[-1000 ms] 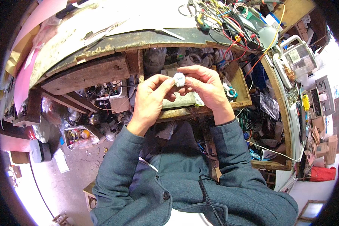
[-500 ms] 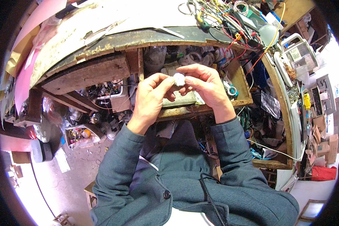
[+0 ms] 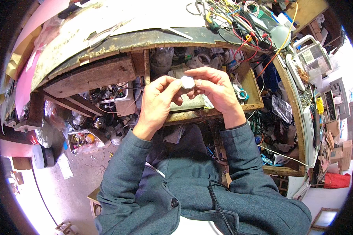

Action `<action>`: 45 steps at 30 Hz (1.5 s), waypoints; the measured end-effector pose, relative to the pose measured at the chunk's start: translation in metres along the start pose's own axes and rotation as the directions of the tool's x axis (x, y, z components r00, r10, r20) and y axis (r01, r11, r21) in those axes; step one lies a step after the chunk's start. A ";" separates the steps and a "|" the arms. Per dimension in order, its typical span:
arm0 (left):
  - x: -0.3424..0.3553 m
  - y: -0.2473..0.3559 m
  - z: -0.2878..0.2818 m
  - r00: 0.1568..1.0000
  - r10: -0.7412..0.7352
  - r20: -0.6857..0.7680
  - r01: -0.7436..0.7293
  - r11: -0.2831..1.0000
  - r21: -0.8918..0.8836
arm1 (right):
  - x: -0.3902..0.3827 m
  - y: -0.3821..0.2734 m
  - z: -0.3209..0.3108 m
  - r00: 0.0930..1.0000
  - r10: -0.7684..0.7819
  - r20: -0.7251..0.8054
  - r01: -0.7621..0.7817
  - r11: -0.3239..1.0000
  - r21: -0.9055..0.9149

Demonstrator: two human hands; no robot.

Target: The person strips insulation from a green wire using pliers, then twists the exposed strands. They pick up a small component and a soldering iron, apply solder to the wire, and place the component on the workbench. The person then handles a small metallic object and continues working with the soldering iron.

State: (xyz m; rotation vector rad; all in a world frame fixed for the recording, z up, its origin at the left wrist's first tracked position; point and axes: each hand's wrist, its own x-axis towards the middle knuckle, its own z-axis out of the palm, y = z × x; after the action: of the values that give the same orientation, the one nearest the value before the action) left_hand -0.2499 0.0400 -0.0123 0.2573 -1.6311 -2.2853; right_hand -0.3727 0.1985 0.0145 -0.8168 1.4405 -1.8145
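A small whitish, roundish piece point(image 3: 187, 82) is pinched between my two hands; its kind is too small and bright to make out. My left hand point(image 3: 157, 100) grips its left side between thumb and fingertips. From the right, the thumb and fingers of my right hand point(image 3: 217, 92) close on it too. Both hands hover over an open wooden drawer point(image 3: 252, 85) that is pulled out from the workbench. Below the hands lies a pale flat block point(image 3: 189, 103) in the drawer, partly hidden by my fingers.
The workbench top point(image 3: 117, 24) curves across the far side. Test leads and wires point(image 3: 243, 33) are heaped at its right. Clear plastic bags point(image 3: 161, 60) and tape rolls fill the drawer's back. A box of small parts point(image 3: 86, 141) sits low on the left. More clutter lines the right.
The whitish piece has turned slightly between my fingertips and looks brighter. Both hands stay in nearly the same place, still pinching it.
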 end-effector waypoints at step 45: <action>0.000 -0.002 0.004 0.999 -0.039 0.033 0.040 0.999 -0.010 | 0.002 0.003 0.001 0.996 -0.048 0.072 0.059 0.984 -0.165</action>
State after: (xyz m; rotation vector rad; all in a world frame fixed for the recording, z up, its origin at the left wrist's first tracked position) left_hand -0.2512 0.0438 -0.0125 0.2534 -1.6439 -2.3382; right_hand -0.3728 0.1964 0.0116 -1.0006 1.5559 -1.7045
